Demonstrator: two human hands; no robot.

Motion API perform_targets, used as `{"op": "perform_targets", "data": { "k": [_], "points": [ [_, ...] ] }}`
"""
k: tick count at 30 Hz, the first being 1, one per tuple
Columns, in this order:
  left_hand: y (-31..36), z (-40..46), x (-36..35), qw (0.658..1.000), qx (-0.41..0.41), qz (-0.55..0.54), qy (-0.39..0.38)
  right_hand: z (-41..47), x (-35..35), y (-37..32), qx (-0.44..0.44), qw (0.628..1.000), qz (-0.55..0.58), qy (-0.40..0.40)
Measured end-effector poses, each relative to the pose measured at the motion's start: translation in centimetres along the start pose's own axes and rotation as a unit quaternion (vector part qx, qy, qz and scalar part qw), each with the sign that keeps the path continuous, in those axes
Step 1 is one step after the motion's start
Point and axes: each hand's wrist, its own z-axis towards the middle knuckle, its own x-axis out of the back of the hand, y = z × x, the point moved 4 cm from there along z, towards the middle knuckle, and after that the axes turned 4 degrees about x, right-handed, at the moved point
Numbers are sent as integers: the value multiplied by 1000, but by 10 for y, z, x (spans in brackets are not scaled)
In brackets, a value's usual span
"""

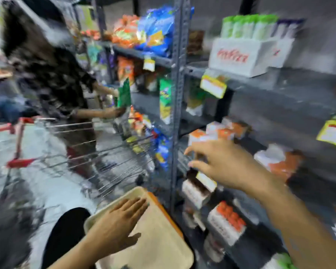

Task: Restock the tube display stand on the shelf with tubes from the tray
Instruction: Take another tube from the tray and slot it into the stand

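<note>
Our left hand (122, 220) lies flat and open on the tray (159, 235); our right hand (221, 164) reaches out, grip empty; next we must grab more tubes (248, 26)

- A grey metal shelf unit (291, 88) stood at the right, blurred by motion.
- On its upper board sat a white tube display stand (248, 57) with red lettering, holding green-capped tubes (246, 27) upright in a row.
- Yellow price tags (213, 85) hung from the board's front edge.
- The board below carried orange-and-white boxes (219, 131).
- Lower still lay white cartons with orange caps (228, 221).
- The neighbouring shelves (142, 55) at the left bore snack bags (144, 32).
</note>
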Motion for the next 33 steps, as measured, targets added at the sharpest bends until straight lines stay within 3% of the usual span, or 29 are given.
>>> {"op": "perform_targets", "data": {
  "k": [5, 11, 17, 20, 25, 29, 33],
  "points": [
    [-46, -112, -70, 989, 106, -17, -106, 44, -174, -50, 32, 983, 90, -154],
    [-56, -195, -140, 954, 224, -59, -191, 38, -358, -106, 24, 930, 147, -336],
    [-59, -210, -165, 950, 236, -95, -182, 10, -471, -134, 26, 879, 128, -458],
    [-62, -213, -171, 954, 224, -107, -170, 1, -499, -144, 18, 870, 128, -476],
    [-62, -217, -175, 951, 231, -125, -162, 5, -510, -149, 1, 900, 122, -419],
    [-63, -219, -177, 950, 233, -117, -170, 17, -500, -144, -5, 915, 136, -379],
    [-61, -214, -171, 949, 233, -111, -183, 27, -474, -131, -28, 907, 175, -382]
  ]
}}
